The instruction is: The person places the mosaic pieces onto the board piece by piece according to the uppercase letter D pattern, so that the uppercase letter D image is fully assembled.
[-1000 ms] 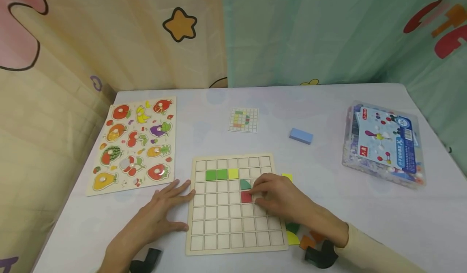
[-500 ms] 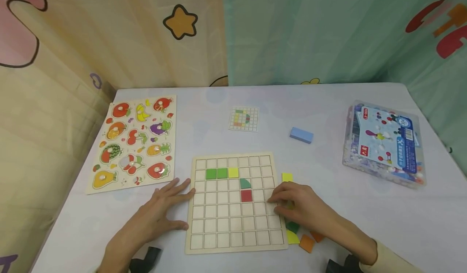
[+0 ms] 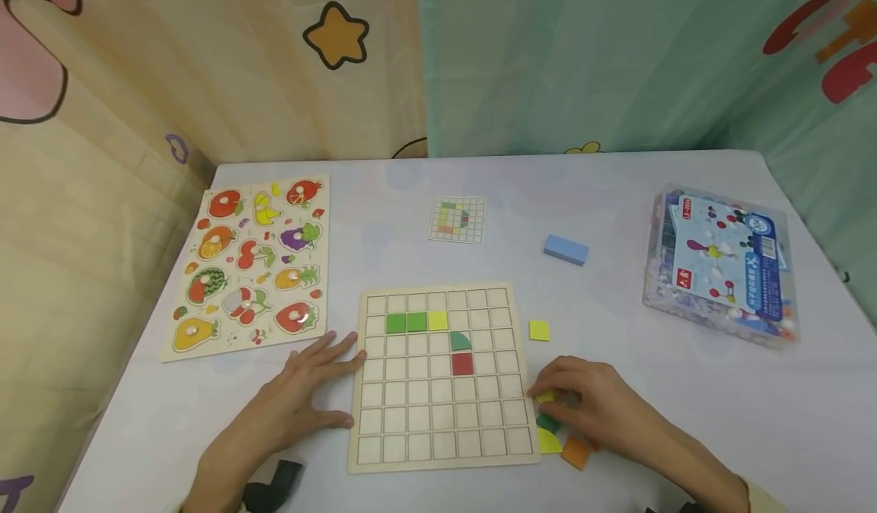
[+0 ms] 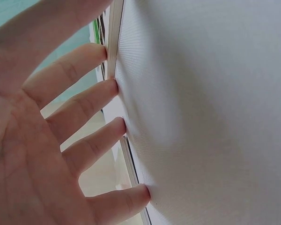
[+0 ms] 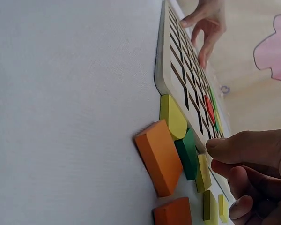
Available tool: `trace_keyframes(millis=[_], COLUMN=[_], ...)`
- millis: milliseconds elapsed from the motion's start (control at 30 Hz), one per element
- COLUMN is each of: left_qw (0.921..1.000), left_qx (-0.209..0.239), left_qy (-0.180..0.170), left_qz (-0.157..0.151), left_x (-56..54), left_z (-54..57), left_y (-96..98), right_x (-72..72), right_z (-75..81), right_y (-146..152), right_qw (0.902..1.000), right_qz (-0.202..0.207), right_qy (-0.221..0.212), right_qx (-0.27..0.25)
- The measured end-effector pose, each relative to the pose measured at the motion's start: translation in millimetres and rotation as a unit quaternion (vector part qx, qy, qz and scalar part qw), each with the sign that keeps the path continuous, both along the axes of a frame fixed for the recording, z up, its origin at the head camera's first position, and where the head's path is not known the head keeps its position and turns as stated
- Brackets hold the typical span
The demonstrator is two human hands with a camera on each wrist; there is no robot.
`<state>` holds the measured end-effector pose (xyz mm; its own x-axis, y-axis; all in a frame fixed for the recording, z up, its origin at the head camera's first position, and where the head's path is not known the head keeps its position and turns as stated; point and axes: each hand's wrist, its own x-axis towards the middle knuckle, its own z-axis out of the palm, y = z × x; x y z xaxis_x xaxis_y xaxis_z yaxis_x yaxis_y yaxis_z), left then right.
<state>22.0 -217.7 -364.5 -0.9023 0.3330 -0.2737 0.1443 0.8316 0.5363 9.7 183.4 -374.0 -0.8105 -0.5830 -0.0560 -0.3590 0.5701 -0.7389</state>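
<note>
A wooden grid board (image 3: 418, 422) lies in front of me. On it sit two green squares (image 3: 406, 323), a yellow square (image 3: 437, 320), a green quarter-round tile (image 3: 460, 340) and a red square (image 3: 462, 364). My left hand (image 3: 291, 399) is spread along the board's left edge, fingertips and thumb touching it. At the opposite edge, my right hand (image 3: 592, 403) is low over loose tiles, its thumb and fingers bent and slightly apart with no tile between them. Under or near it are a dark green tile (image 5: 187, 152), a yellow rounded tile (image 5: 172, 117) and an orange tile (image 5: 159, 157).
A small pattern card (image 3: 457, 220) and a blue block (image 3: 566, 250) lie beyond the board. To the left is a fruit peg puzzle (image 3: 250, 269); a clear plastic box (image 3: 721, 266) stands at right. Another yellow square (image 3: 539, 330) lies right of the board.
My right hand has moved off the red square, rightward and toward me, to the loose tiles beside the board. The left hand stays at the board's edge.
</note>
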Motion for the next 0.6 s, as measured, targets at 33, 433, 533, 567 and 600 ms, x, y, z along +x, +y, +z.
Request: trace_keyframes(millis=[33, 433, 533, 567, 600], left_qw=[1.0, 0.9999, 0.9999, 0.9999, 0.9999], left_qx=[0.0, 0.003, 0.007, 0.007, 0.008], left_qy=[-0.001, 0.008, 0.011, 0.011, 0.012], left_qz=[0.0, -0.006, -0.007, -0.008, -0.008], left_x=[-0.1, -0.4, -0.1, -0.1, 0.0], left_z=[-0.1, -0.1, -0.3, -0.2, -0.1], left_y=[0.0, -1.2, -1.3, -1.3, -1.3], right_x=[1.0, 7.8, 8.1, 7.7, 7.2], right_z=[0.2, -0.1, 0.3, 0.6, 0.6], right_y=[1.5, 11.0, 9.9, 9.8, 9.8], right_qw=[1.0, 0.9973, 0.9974, 0.9973, 0.9971], right_qz=[0.0, 0.048, 0.052, 0.055, 0.06], right_qy=[-0.005, -0.056, -0.045, -0.041, -0.033], right_qx=[0.002, -0.004, 0.02, 0.028, 0.031])
